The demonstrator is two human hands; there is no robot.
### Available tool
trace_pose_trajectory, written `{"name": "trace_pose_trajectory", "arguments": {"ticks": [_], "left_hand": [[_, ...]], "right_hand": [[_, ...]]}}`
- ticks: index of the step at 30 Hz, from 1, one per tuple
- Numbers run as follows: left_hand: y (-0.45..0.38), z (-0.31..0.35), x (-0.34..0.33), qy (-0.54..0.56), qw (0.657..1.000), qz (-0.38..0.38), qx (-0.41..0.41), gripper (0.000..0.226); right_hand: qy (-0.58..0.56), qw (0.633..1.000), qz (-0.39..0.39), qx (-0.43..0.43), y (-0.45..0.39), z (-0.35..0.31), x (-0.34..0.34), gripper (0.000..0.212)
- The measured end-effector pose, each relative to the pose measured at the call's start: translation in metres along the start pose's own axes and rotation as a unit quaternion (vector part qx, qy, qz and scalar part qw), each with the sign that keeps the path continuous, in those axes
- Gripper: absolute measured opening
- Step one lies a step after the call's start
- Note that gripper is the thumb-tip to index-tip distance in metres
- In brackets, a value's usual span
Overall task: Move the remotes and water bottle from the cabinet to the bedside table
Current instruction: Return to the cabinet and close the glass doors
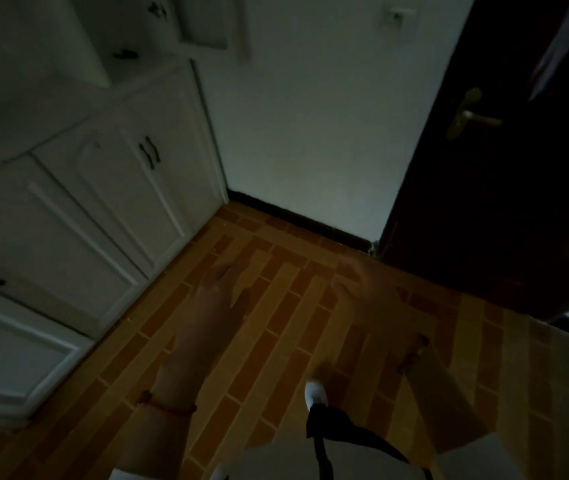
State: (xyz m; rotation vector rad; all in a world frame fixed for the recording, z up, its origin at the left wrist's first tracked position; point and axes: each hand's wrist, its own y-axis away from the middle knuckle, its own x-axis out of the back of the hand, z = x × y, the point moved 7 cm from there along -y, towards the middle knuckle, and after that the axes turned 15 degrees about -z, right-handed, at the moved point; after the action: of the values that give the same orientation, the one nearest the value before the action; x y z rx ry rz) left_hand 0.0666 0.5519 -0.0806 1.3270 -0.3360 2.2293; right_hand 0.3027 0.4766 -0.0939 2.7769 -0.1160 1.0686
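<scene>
Both hands reached forward over the brown brick-pattern floor [276,306], blurred by motion. The left hand [219,282] had its fingers spread wide and held nothing; the right hand [356,282] was too smeared to tell its grip. The white cabinet [110,188] stood to the left, doors closed — no remotes or water bottle showed in view. A dark door [505,168] stood at right, and a white shoe [316,393] stepped forward below.

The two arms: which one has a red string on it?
The left arm, the one nearer the white cabinet; a red string circles its wrist.
</scene>
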Motion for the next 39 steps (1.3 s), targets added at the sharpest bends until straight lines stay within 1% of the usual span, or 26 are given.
{"name": "trace_pose_trajectory", "arguments": {"ticks": [1, 2, 4, 5, 7, 9, 15, 18, 20, 25, 30, 35, 39], "left_hand": [[-0.017, -0.004, 0.006, 0.011, 1.000, 0.010, 0.005, 0.045], [-0.032, -0.004, 0.008, 0.014, 1.000, 0.013, 0.010, 0.043], [-0.068, -0.011, 0.021, 0.004, 0.999, 0.029, 0.029, 0.043], [-0.085, -0.014, 0.028, -0.003, 0.998, 0.041, 0.046, 0.044], [-0.104, -0.020, 0.035, 0.004, 0.995, 0.055, 0.079, 0.047], [-0.120, -0.024, 0.041, 0.003, 0.994, 0.065, 0.090, 0.048], [-0.181, -0.069, 0.049, 0.001, 0.986, 0.075, 0.147, 0.047], [-0.218, -0.093, 0.057, -0.002, 0.985, 0.081, 0.155, 0.046], [-0.246, -0.108, 0.066, -0.003, 0.984, 0.087, 0.154, 0.048], [-0.323, -0.149, 0.106, 0.023, 0.978, 0.120, 0.172, 0.049], [-0.409, -0.191, 0.162, 0.005, 0.977, 0.146, 0.158, 0.048], [-0.481, -0.224, 0.202, -0.001, 0.979, 0.152, 0.136, 0.048], [-0.526, -0.241, 0.226, 0.008, 0.979, 0.154, 0.135, 0.049]], "right_hand": [[0.011, 1.000, -0.020, 0.001, -0.016, -0.001, 0.006, 0.052], [0.021, 0.999, -0.017, 0.023, -0.040, -0.003, 0.017, 0.052], [0.036, 0.998, -0.018, 0.041, -0.090, -0.009, 0.037, 0.053], [0.034, 0.998, -0.037, 0.045, -0.108, -0.012, 0.041, 0.054], [0.040, 0.996, -0.068, 0.052, -0.143, -0.012, 0.043, 0.053], [0.039, 0.993, -0.088, 0.067, -0.176, -0.016, 0.046, 0.052], [0.029, 0.987, -0.130, 0.094, -0.274, -0.023, 0.039, 0.053], [0.025, 0.985, -0.125, 0.118, -0.324, -0.030, 0.035, 0.050], [0.024, 0.984, -0.128, 0.118, -0.358, -0.034, 0.033, 0.049], [0.037, 0.982, -0.123, 0.138, -0.458, -0.061, 0.031, 0.046], [0.017, 0.979, -0.110, 0.169, -0.559, -0.101, 0.040, 0.051], [0.018, 0.975, -0.081, 0.208, -0.640, -0.138, 0.046, 0.047], [0.022, 0.973, -0.074, 0.218, -0.694, -0.157, 0.051, 0.045]]}}
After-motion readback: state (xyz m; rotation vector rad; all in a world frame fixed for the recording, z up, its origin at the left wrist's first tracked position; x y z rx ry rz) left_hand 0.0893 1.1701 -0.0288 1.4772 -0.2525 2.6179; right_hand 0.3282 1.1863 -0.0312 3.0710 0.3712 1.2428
